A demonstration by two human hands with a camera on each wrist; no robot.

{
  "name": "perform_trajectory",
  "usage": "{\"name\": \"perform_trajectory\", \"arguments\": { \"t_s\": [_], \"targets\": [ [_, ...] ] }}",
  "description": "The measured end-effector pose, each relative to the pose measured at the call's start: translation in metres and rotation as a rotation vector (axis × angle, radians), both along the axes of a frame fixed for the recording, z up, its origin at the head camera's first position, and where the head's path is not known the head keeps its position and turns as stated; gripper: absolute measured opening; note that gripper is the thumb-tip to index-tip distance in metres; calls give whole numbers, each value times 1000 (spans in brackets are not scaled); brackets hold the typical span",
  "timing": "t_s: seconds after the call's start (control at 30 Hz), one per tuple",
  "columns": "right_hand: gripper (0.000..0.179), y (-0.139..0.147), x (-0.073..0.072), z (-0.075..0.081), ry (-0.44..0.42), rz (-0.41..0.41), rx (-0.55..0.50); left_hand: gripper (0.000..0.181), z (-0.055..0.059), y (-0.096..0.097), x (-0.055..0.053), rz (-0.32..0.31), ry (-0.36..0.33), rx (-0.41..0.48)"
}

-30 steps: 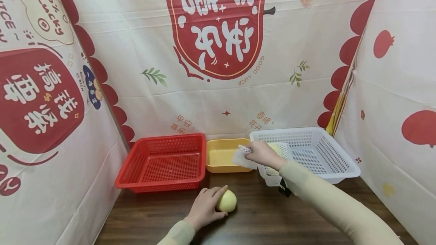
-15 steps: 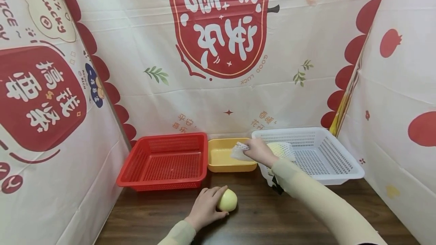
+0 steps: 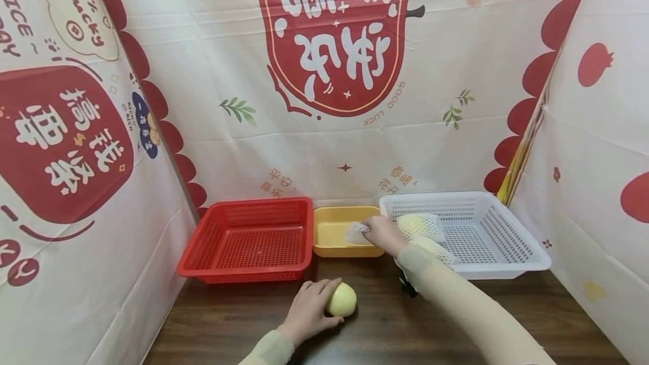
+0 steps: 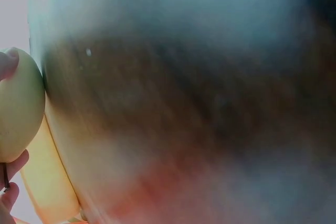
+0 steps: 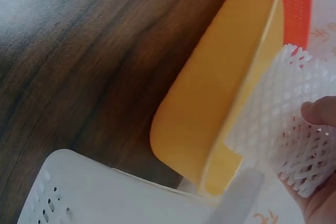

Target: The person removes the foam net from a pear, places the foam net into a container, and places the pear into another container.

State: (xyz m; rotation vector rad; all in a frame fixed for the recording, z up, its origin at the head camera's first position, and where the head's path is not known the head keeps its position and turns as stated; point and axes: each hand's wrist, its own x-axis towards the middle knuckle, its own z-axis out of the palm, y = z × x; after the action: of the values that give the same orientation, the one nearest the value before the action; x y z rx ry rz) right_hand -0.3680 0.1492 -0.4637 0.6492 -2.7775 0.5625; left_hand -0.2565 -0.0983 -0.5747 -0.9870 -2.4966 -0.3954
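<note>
- Since the earlier frame, the right grip [image 3: 383,234] has moved left, carrying the net [image 3: 356,234] further over the yellow tray [image 3: 350,252].
- Its sleeve [image 3: 451,297] now covers less of the white basket [image 3: 499,235], so two netted fruits [image 3: 413,225] show more fully.
- Left grip [image 3: 310,310] and its fruit [image 3: 343,301] have stayed at the same spot on the worktop [image 3: 377,331].
- Left grip: clamped on the bare fruit, fingers over the far side, thumb at the near side.
- Right grip: pinched together on the loose white net; whether the net touches the tray, I cannot tell.
- The fruit lies at the left grip's fingertips, nearer the person than the right grip and to its left.
- Red basket [image 3: 248,276]: beyond the left grip, to its left.
- White basket: just right of the right grip, partly under that arm.
</note>
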Motion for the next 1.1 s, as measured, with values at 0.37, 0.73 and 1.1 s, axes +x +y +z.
{"name": "perform_trajectory", "arguments": {
  "t_s": [0.37, 0.73, 1.1],
  "targets": [
    [10, -6, -5, -12, 3, -50, 56, 89, 1, 1, -1, 12, -3, -13],
    [9, -9, -8, -19, -18, -70, 81, 88, 1, 2, 0, 12, -8, -11],
    [9, -12, -10, -23, -17, -53, 79, 88, 2, 1, 1, 27, -11, -10]
  ]
}}
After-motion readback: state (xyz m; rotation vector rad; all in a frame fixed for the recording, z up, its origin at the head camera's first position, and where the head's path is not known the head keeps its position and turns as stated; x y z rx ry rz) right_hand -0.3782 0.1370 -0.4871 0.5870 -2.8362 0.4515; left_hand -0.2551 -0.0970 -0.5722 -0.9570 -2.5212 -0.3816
